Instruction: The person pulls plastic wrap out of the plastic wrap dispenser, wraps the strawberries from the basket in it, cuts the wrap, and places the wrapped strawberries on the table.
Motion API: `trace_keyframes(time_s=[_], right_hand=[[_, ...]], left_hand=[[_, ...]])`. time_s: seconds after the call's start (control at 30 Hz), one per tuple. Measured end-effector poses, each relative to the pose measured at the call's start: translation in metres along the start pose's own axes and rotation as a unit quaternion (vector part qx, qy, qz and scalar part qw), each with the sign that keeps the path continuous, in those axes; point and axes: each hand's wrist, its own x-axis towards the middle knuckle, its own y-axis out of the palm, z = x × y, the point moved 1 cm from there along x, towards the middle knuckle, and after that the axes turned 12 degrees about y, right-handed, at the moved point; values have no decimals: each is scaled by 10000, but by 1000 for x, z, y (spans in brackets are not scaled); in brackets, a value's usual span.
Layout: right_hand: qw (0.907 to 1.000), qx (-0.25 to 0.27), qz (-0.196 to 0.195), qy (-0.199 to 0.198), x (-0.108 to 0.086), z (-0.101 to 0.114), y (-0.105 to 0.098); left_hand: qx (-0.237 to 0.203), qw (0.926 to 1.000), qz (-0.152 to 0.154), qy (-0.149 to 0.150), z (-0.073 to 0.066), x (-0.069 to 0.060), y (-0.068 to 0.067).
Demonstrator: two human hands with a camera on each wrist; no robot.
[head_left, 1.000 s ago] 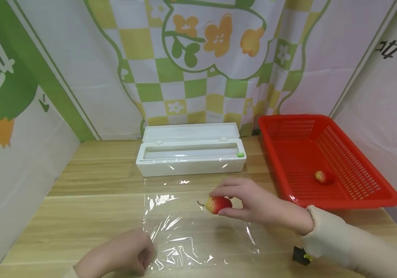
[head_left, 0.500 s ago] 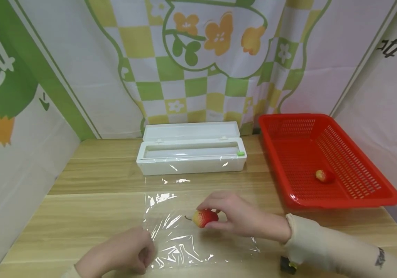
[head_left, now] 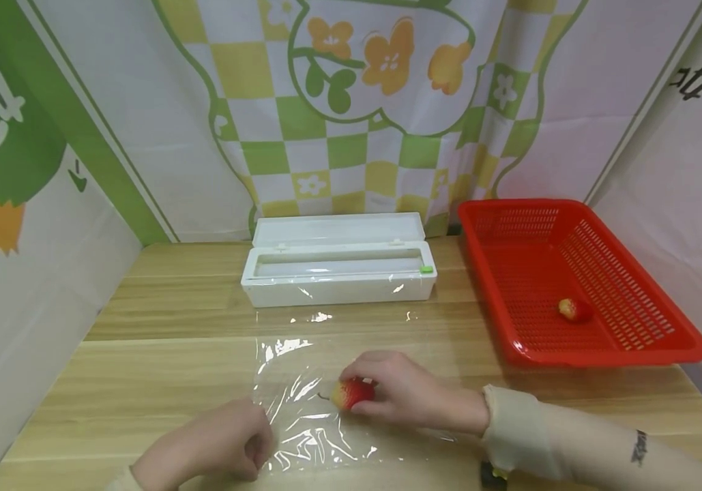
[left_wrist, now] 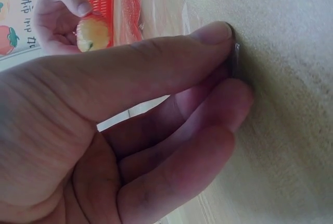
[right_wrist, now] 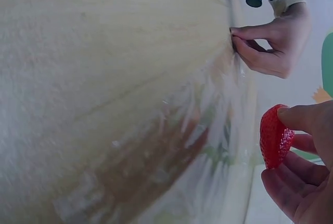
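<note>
My right hand [head_left: 408, 395] holds a red and yellow strawberry [head_left: 352, 394] by its sides, stem pointing left, over a sheet of clear plastic film [head_left: 301, 361]. In the right wrist view the strawberry [right_wrist: 274, 136] sits between thumb and fingers. At the lower left, my left hand [head_left: 222, 440] pinches the film's edge near the tabletop; in the left wrist view, thumb and index finger of that hand [left_wrist: 140, 99] meet on a thin clear edge. The film reaches back to a white dispenser box [head_left: 338, 292] with a raised lid.
A red basket [head_left: 504, 327] stands at the right with another strawberry [head_left: 574, 309] inside. A small black object [head_left: 493, 476] lies near the front edge, partly under the right sleeve. Printed curtains [head_left: 351, 150] hang behind and beside the wooden table [head_left: 142, 327].
My right hand has carried the strawberry left and toward the front, over the film. My left hand has stayed in place, still pinching the film.
</note>
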Motion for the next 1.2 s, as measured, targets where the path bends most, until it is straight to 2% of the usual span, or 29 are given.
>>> trace_keyframes(time_s=[0.3, 0.5, 0.7, 0.97, 1.2], right_hand=[[9988, 146, 227, 402, 0, -2, 11], [9989, 145, 149, 417, -2, -5, 15], [9983, 87, 256, 517, -2, -6, 19], [9983, 114, 249, 517, -4, -7, 21], [9984, 247, 177, 472, -4, -8, 23]], left_hand=[[-98, 9999, -11, -33, 0, 0, 0], [-164, 9997, -13, -176, -1, 0, 0], [-234, 9991, 43, -359, -3, 0, -1], [-302, 9990, 74, -332, -3, -1, -2], [-433, 9990, 46, -86, -3, -5, -4]])
